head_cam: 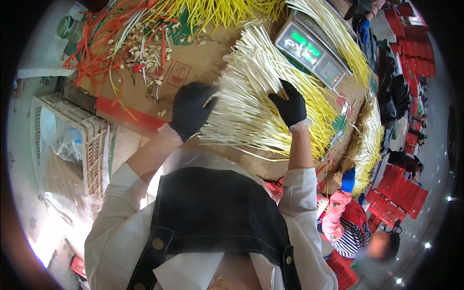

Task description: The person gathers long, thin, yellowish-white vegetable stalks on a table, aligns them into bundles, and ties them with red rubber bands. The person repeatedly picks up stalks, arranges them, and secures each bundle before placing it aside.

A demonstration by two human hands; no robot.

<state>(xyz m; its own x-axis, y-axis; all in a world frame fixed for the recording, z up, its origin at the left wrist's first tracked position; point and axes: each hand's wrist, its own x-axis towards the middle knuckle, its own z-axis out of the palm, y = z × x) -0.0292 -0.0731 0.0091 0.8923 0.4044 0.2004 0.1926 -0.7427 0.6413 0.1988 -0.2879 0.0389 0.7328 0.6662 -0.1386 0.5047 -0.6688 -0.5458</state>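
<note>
A broad heap of blanched garlic shoots (250, 108), white at one end and yellow at the other, is fanned out on the cardboard-covered table (195, 67) before me. My left hand (192, 108), in a black glove, is at the white ends on the heap's left side; whether its fingers grip any is unclear. My right hand (290, 103), also black-gloved, has thumb and fingers closed around a bunch of shoots on top of the heap. Beyond it stands a digital scale (311, 50) with lit green digits, bearing another bundle of shoots (337, 40).
Red ties (90, 65) and loose garlic cloves (141, 54) litter the table's left. More yellow shoots (217, 11) lie at the far edge. A plastic crate (96, 152) stands at left. At right, a blue-gloved co-worker's hand (348, 180) touches a row of rooted shoots (366, 145).
</note>
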